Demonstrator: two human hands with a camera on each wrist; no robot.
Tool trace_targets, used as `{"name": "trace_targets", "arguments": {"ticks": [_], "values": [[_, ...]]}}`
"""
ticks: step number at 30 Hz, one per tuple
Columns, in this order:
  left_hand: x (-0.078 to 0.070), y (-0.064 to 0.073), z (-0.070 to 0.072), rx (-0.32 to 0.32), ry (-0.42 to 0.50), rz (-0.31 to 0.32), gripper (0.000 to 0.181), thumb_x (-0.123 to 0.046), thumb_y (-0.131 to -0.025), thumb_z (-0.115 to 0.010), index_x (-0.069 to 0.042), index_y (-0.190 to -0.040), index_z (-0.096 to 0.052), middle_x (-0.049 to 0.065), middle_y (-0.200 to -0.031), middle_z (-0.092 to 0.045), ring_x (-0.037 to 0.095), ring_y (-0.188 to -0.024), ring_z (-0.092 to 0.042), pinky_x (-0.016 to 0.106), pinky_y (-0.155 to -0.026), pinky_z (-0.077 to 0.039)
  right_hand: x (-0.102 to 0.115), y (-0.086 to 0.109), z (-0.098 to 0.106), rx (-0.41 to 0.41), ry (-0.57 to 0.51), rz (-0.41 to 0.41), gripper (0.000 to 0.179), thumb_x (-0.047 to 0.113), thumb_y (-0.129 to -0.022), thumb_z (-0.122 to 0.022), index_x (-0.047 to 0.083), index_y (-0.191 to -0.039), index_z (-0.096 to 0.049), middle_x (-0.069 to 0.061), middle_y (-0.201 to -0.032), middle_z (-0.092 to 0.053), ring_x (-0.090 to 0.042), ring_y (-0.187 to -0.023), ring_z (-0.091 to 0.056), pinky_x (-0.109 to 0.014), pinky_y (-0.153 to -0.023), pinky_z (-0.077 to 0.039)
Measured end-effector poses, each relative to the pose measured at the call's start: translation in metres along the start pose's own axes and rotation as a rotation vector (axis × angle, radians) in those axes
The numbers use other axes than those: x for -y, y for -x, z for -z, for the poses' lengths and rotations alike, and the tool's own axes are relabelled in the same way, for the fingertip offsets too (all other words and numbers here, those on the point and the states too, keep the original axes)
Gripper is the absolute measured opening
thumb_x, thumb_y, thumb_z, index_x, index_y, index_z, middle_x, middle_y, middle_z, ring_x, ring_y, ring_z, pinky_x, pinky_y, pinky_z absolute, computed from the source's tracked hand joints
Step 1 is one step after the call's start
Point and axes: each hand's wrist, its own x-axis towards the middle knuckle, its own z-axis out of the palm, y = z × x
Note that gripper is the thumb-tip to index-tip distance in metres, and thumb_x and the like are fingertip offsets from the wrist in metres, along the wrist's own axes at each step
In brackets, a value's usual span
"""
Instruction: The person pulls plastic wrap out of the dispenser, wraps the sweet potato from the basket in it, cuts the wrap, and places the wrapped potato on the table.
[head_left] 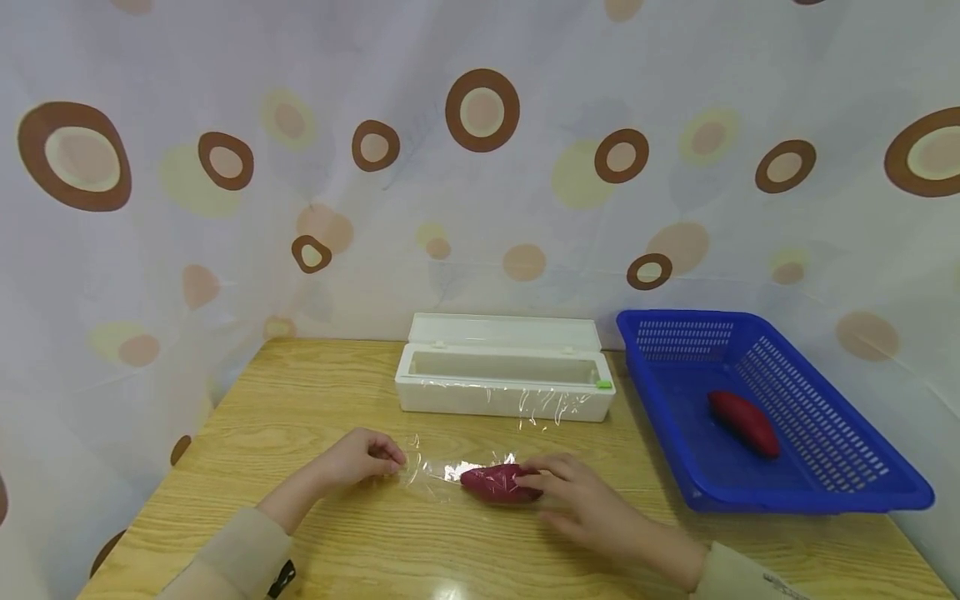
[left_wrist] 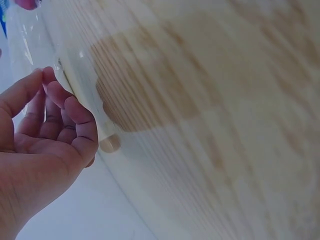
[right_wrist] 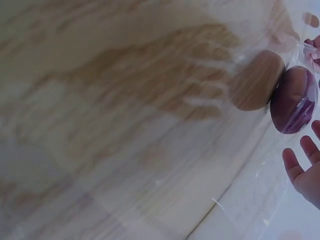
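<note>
A purple-red sweet potato (head_left: 495,483) lies on the wooden table, with clear cling film (head_left: 433,473) around it and stretching off to its left. My left hand (head_left: 363,458) pinches the film's left end between thumb and fingertips, as the left wrist view also shows. At the sweet potato's right end is my right hand (head_left: 588,504), its fingertips overlapping it in the head view. From the right wrist, those fingers (right_wrist: 292,162) look spread and loosely bent beside the shiny wrapped sweet potato (right_wrist: 292,102).
Behind the hands stands a white cling film dispenser (head_left: 502,402), lid (head_left: 502,329) raised, green cutter slider (head_left: 603,384) at its right end, film hanging over its front. On the right, a blue plastic basket (head_left: 795,502) holds another red sweet potato (head_left: 745,423). A patterned curtain (head_left: 525,200) backs the table.
</note>
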Motion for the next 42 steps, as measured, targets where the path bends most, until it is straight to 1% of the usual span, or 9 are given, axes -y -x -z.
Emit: {"name": "trace_targets", "arguments": {"ticks": [3,8,15,21,25,27,33,37,42], "values": [[0.001,0.0,0.0,-0.002,-0.012,0.003,0.012,-0.007,-0.087,-0.065,0.002,-0.094,-0.068,0.007,-0.085,-0.066,0.01,-0.071,-0.053,0.024,-0.061,-0.046,-0.001,-0.003,-0.004,0.029,0.003,-0.021,0.049,0.021,-0.082,-0.072,0.021,-0.129,-0.057,0.001,-0.133,-0.052,-0.019,-0.119,-0.049,-0.044,-0.094,-0.046],[0.003,0.002,0.002,-0.002,-0.008,-0.006,0.013,-0.007,-0.088,-0.065,0.003,-0.095,-0.067,0.007,-0.083,-0.066,0.01,-0.07,-0.054,0.024,-0.06,-0.047,-0.005,-0.008,-0.01,0.015,0.02,-0.049,0.051,0.018,-0.079,-0.073,0.018,-0.128,-0.057,-0.001,-0.13,-0.054,-0.021,-0.119,-0.051,-0.045,-0.094,-0.047],[0.001,0.004,0.011,-0.023,-0.009,-0.01,0.016,-0.01,-0.088,-0.065,0.002,-0.098,-0.067,0.009,-0.089,-0.065,0.014,-0.077,-0.056,0.027,-0.066,-0.047,-0.012,-0.015,-0.013,-0.018,0.046,-0.009,0.052,0.01,-0.076,-0.075,0.016,-0.125,-0.06,-0.002,-0.124,-0.059,-0.022,-0.111,-0.057,-0.043,-0.09,-0.049],[-0.007,0.003,0.017,-0.062,-0.044,-0.017,0.015,-0.007,-0.087,-0.065,0.003,-0.098,-0.067,0.013,-0.09,-0.065,0.014,-0.078,-0.054,0.027,-0.066,-0.046,-0.017,-0.019,-0.011,-0.028,0.026,0.022,0.052,0.006,-0.074,-0.077,0.014,-0.123,-0.061,-0.005,-0.12,-0.062,-0.024,-0.106,-0.06,-0.042,-0.088,-0.051],[-0.014,0.003,0.018,-0.102,-0.059,-0.025,0.014,-0.005,-0.087,-0.064,0.003,-0.098,-0.066,0.016,-0.091,-0.064,0.015,-0.079,-0.053,0.027,-0.067,-0.046,-0.02,-0.019,-0.011,-0.042,0.006,0.055,0.053,0.005,-0.072,-0.078,0.012,-0.122,-0.062,-0.006,-0.119,-0.063,-0.025,-0.106,-0.061,-0.042,-0.087,-0.051],[-0.019,0.002,0.014,-0.117,-0.067,-0.044,0.013,-0.005,-0.088,-0.064,0.002,-0.099,-0.067,0.015,-0.093,-0.065,0.015,-0.081,-0.053,0.026,-0.069,-0.046,-0.02,-0.018,-0.011,-0.042,-0.006,0.055,0.053,0.006,-0.072,-0.078,0.012,-0.122,-0.062,-0.005,-0.119,-0.063,-0.024,-0.106,-0.061,-0.041,-0.087,-0.051],[-0.037,-0.002,-0.005,-0.136,-0.128,-0.155,0.013,-0.011,-0.089,-0.065,-0.004,-0.098,-0.068,0.012,-0.095,-0.067,0.014,-0.081,-0.055,0.023,-0.07,-0.048,-0.021,-0.018,-0.011,-0.017,-0.043,0.022,0.052,0.013,-0.074,-0.078,0.013,-0.123,-0.061,-0.004,-0.121,-0.062,-0.023,-0.11,-0.06,-0.04,-0.09,-0.05],[-0.049,-0.005,-0.02,-0.125,-0.147,-0.216,0.013,-0.015,-0.088,-0.067,-0.009,-0.1,-0.069,0.008,-0.098,-0.068,0.013,-0.083,-0.056,0.025,-0.07,-0.048,-0.021,-0.018,-0.011,0.014,-0.062,-0.01,0.052,0.016,-0.076,-0.077,0.015,-0.125,-0.06,-0.003,-0.124,-0.061,-0.023,-0.113,-0.058,-0.042,-0.093,-0.048],[-0.057,-0.01,-0.038,-0.093,-0.127,-0.29,0.022,-0.015,-0.084,-0.071,-0.011,-0.106,-0.068,0.008,-0.104,-0.068,0.022,-0.091,-0.06,0.03,-0.076,-0.049,-0.023,-0.018,-0.01,0.029,-0.081,-0.023,0.053,0.016,-0.076,-0.076,0.014,-0.126,-0.059,-0.005,-0.125,-0.06,-0.024,-0.114,-0.058,-0.042,-0.094,-0.048]]}}
